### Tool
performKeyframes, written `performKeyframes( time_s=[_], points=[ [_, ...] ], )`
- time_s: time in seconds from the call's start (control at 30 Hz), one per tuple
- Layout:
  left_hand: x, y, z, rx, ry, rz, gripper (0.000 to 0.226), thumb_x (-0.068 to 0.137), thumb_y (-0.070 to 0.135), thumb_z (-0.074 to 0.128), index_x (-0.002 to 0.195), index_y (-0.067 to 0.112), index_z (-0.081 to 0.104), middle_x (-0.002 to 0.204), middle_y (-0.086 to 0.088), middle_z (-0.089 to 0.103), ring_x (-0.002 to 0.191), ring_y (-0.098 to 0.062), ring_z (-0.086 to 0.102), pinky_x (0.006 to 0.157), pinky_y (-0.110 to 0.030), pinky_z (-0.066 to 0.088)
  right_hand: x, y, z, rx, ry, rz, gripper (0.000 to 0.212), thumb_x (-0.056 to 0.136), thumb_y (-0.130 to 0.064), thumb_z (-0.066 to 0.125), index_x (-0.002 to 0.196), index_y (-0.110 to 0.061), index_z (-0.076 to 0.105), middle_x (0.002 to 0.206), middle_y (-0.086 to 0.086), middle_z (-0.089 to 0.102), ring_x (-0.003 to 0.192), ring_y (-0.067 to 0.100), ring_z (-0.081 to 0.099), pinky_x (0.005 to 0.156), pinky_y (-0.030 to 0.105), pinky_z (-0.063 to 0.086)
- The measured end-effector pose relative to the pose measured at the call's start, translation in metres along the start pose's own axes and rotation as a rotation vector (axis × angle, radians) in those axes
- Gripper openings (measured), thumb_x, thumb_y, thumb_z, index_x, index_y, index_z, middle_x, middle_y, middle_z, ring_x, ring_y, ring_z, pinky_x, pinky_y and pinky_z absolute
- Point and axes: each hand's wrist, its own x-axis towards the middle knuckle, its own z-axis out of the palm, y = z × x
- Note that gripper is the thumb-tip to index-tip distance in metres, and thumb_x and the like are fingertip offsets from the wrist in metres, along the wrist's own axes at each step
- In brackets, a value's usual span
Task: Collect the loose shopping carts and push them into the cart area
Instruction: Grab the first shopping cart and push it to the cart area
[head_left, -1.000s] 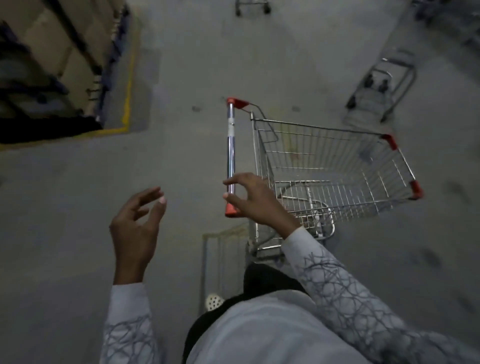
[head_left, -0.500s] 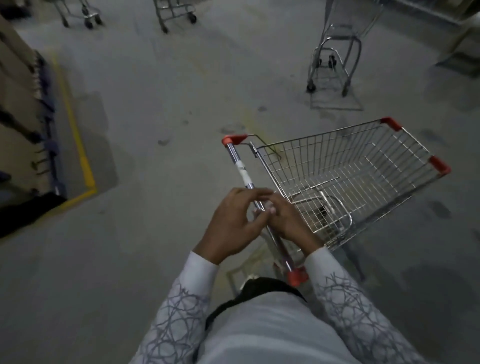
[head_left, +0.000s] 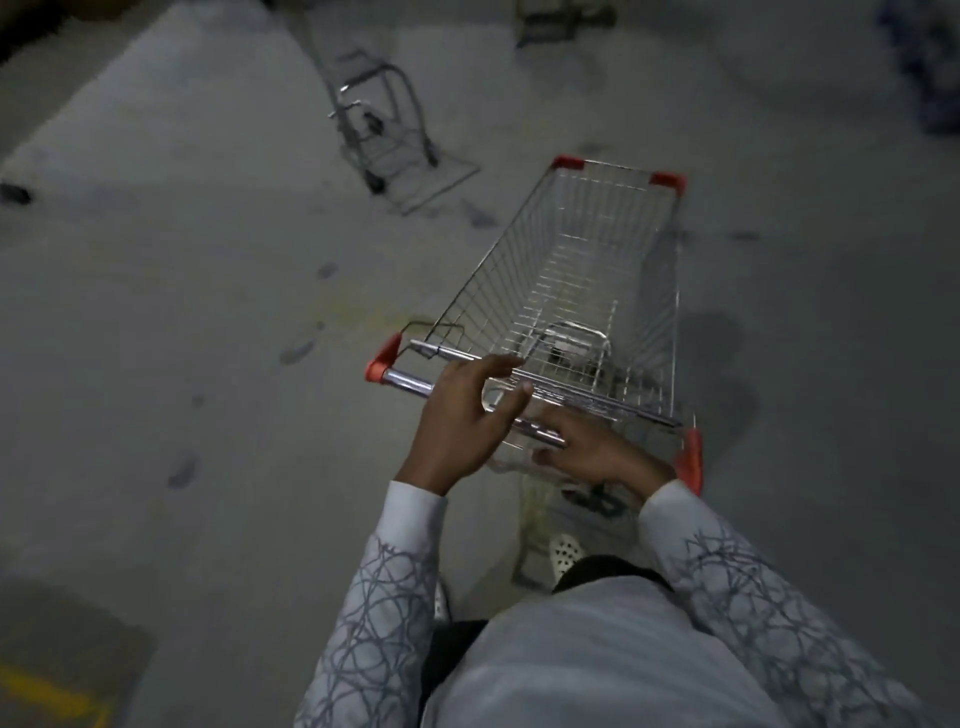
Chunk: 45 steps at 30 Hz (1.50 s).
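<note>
We're looking down at a wire shopping cart (head_left: 576, 291) standing on the grey concrete floor (head_left: 182, 322), its empty basket pointing away from us and a little to the right. Our left hand (head_left: 462, 421) sits over the chrome handle bar (head_left: 410, 383), fingers spread and only loosely curled, the thumb out toward the basket, so it's more resting on the bar than gripping it. Our right hand (head_left: 597, 452) lies just beside it, further along the same bar, fingers hooked over the metal; we cannot tell how firmly it is closed. Red plastic caps mark both ends of the handle and the front corners of the basket. Another cart (head_left: 379, 130), seen only in part and blurred, stands well apart up ahead to the left. A yellow floor line (head_left: 47, 693) shows at the lower left.
</note>
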Motion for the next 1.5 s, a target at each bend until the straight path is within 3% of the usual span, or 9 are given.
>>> performKeyframes(
  time_s=[0.17, 0.27, 0.37, 0.53, 0.7, 0.8, 0.9, 1.13, 1.5],
  points=[
    [-0.002, -0.006, -0.043, -0.090, -0.200, 0.207, 0.053, 0.089, 0.050, 0.071, 0.135, 0.026, 0.060, 0.130, 0.010, 0.064, 0.122, -0.006, 0.055, 0.103, -0.025, 0.043, -0.035, -0.040, -0.030, 0.064, 0.135, 0.201, 0.052, 0.093, -0.059, 0.058, 0.134, -0.026, 0.060, 0.137, -0.004, 0.060, 0.125, 0.021, 0.057, 0.104, 0.037, 0.045],
    [0.006, -0.018, -0.069, -0.073, -0.199, 0.327, 0.058, 0.089, 0.051, 0.070, 0.139, 0.026, 0.056, 0.135, 0.012, 0.059, 0.125, -0.003, 0.050, 0.104, -0.016, 0.036, -0.038, -0.057, -0.033, 0.183, 0.387, 0.277, 0.058, 0.094, -0.054, 0.061, 0.142, -0.024, 0.050, 0.134, 0.002, 0.060, 0.120, 0.024, 0.059, 0.100, 0.036, 0.046],
    [0.032, -0.045, -0.074, -0.041, -0.209, 0.328, 0.063, 0.090, 0.056, 0.067, 0.144, 0.027, 0.048, 0.139, 0.005, 0.058, 0.124, -0.009, 0.053, 0.102, -0.026, 0.040, -0.040, -0.060, -0.007, 0.233, 0.677, 0.358, 0.055, 0.094, -0.052, 0.060, 0.139, -0.022, 0.048, 0.133, 0.007, 0.061, 0.119, 0.027, 0.059, 0.094, 0.035, 0.045],
    [0.050, -0.132, -0.033, 0.544, -0.315, 0.128, 0.063, 0.100, 0.064, 0.025, 0.104, 0.020, 0.071, 0.095, -0.005, 0.074, 0.094, -0.026, 0.069, 0.108, -0.043, 0.036, -0.042, -0.043, 0.070, -0.208, 0.966, 0.552, 0.041, 0.103, -0.044, 0.034, 0.094, -0.019, 0.066, 0.104, 0.006, 0.069, 0.104, 0.029, 0.061, 0.098, 0.043, 0.039],
    [0.047, -0.161, -0.020, 0.849, -0.321, 0.107, 0.066, 0.095, 0.040, 0.012, 0.079, 0.015, 0.071, 0.064, -0.001, 0.067, 0.060, -0.020, 0.063, 0.100, -0.039, 0.029, -0.045, -0.063, 0.068, -0.205, 0.883, 0.622, 0.042, 0.104, -0.041, 0.038, 0.087, -0.020, 0.071, 0.094, 0.006, 0.073, 0.095, 0.028, 0.064, 0.101, 0.045, 0.036],
    [0.046, -0.165, -0.027, 0.864, -0.329, 0.186, 0.052, 0.095, 0.031, 0.018, 0.068, 0.017, 0.060, 0.049, 0.008, 0.047, 0.043, -0.009, 0.036, 0.101, -0.041, 0.023, -0.042, -0.072, 0.083, -0.239, 0.921, 0.674, 0.053, 0.105, -0.042, 0.030, 0.072, -0.018, 0.064, 0.077, 0.004, 0.070, 0.077, 0.024, 0.061, 0.100, 0.046, 0.036],
    [0.046, -0.167, -0.032, 0.838, -0.266, 0.269, 0.043, 0.089, 0.030, 0.021, 0.061, 0.021, 0.052, 0.052, 0.002, 0.055, 0.048, -0.017, 0.050, 0.105, -0.042, 0.021, -0.037, -0.076, 0.092, -0.291, 0.961, 0.739, 0.062, 0.101, -0.044, 0.022, 0.058, -0.018, 0.058, 0.061, 0.002, 0.061, 0.059, 0.020, 0.054, 0.094, 0.044, 0.042],
    [0.085, -0.164, -0.021, 0.900, -0.452, 0.198, 0.045, 0.096, 0.030, 0.025, 0.087, 0.017, 0.068, 0.080, -0.007, 0.070, 0.082, -0.028, 0.069, 0.099, -0.040, 0.038, -0.026, -0.073, 0.089, -0.361, 0.958, 0.837, 0.060, 0.097, -0.044, 0.033, 0.059, -0.011, 0.065, 0.064, 0.014, 0.068, 0.057, 0.028, 0.063, 0.082, 0.040, 0.043],
    [0.183, -0.131, 0.035, 0.880, -0.388, 0.295, 0.058, 0.094, 0.044, 0.026, 0.075, 0.012, 0.071, 0.077, -0.007, 0.070, 0.079, -0.022, 0.069, 0.093, -0.033, 0.035, -0.002, -0.038, 0.022, -0.221, 0.901, 1.009, 0.054, 0.098, -0.051, 0.032, 0.063, -0.016, 0.055, 0.066, 0.002, 0.059, 0.062, 0.022, 0.059, 0.064, 0.028, 0.040]
  ],
)
